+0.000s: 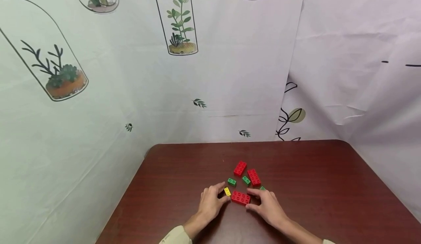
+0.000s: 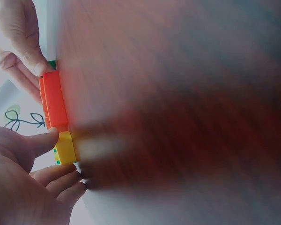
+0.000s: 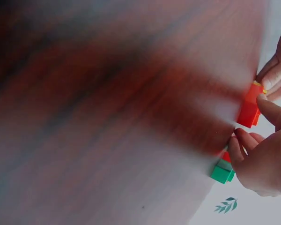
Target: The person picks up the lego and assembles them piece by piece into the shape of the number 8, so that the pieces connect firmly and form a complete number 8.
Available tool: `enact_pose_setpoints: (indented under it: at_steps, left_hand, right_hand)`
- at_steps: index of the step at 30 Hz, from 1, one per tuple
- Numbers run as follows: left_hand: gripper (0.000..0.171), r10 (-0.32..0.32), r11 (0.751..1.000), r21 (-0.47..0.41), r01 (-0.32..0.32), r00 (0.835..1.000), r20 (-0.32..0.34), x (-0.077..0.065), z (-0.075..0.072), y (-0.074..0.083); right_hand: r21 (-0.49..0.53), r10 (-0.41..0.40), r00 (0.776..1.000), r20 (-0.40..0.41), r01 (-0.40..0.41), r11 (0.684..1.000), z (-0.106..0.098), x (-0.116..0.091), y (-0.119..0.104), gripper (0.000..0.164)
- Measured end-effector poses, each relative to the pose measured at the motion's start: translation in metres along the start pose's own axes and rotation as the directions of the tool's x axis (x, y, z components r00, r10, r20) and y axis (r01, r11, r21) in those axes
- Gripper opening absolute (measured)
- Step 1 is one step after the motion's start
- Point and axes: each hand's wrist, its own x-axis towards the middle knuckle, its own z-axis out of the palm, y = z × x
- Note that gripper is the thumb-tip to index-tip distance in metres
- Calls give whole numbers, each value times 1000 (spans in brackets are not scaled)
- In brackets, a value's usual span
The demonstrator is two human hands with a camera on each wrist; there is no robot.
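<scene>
On the tabletop, my left hand [image 1: 209,202] lies around a small yellow brick [image 1: 227,191], thumb at its near end and forefinger past its far end. A large red brick [image 1: 241,198] sits just right of the yellow one. Thumb and forefinger of my right hand [image 1: 268,207] spread around the red brick's right end; the thumb is at its near corner, while the forefinger appears slightly apart from it. In the left wrist view the yellow brick [image 2: 66,148] lies between the left thumb and fingers. The right wrist view shows the red brick [image 3: 249,107] beside the right thumb.
Behind the hands lie two more red bricks, one farther back [image 1: 240,168] and one to its right [image 1: 254,177]. Two small green bricks, left [image 1: 231,182] and right [image 1: 246,180], sit nearer. Another green brick [image 1: 262,188] is partly hidden by my right hand. Patterned cloth [image 1: 217,72] hangs behind the brown table [image 1: 184,163].
</scene>
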Motion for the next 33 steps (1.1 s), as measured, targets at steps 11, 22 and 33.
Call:
enact_pose_setpoints:
  at_steps: [11,22,33]
  left_hand:
    - [38,12,1000,24,-11,999,-29,3,-1,2]
    - [50,62,995,81,-61,998,-9,7,-2,-1]
    - [46,88,991,92,-93,995,54,11,-7,-5]
  right_hand:
    - [-3,-22,999,-38,22,1000,3,2,0,41]
    - [3,-1,1000,-21,1,1000,1,1,4,38]
    - [22,-7,1000,-8,7,1000,0,1,6,39]
